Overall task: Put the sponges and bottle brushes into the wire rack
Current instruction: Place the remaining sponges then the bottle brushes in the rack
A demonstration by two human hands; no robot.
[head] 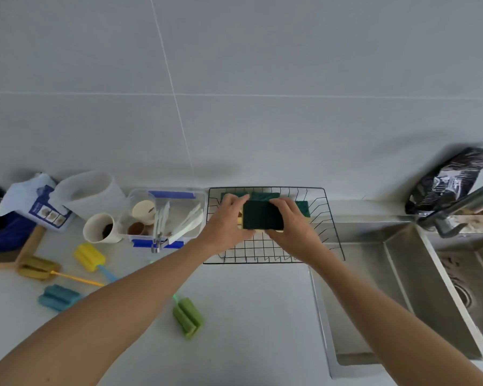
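A green-topped sponge (pixel 263 215) is held over the middle of the wire rack (pixel 329 218), gripped from both sides: the left hand (pixel 226 222) curls its fingers round the left edge and the right hand (pixel 293 222) round the right edge. A thin yellow strip of its underside peeks out at the near edge. Behind the hands, three more green sponges (pixel 265 195) lie along the far side of the rack, partly hidden by the fingers.

Four bottle brushes lie on the counter (pixel 257 316) to the left: a yellow one (pixel 89 257), an olive one (pixel 37 267) with an orange handle, a blue one (pixel 58 297) and a green one (pixel 187 317). The forearm covers the blue and yellow handles.

Just left of the rack sits a clear box (pixel 195 201) with cups and white utensils. Further left are a white cup (pixel 99 228), a white jug (pixel 91 192) and a blue-and-white packet (pixel 38 201) whose print is too blurred to read. To the right is a steel sink (pixel 402 288), with a faucet (pixel 463 207) and a dark bag (pixel 452 179) cut off at the frame edge.
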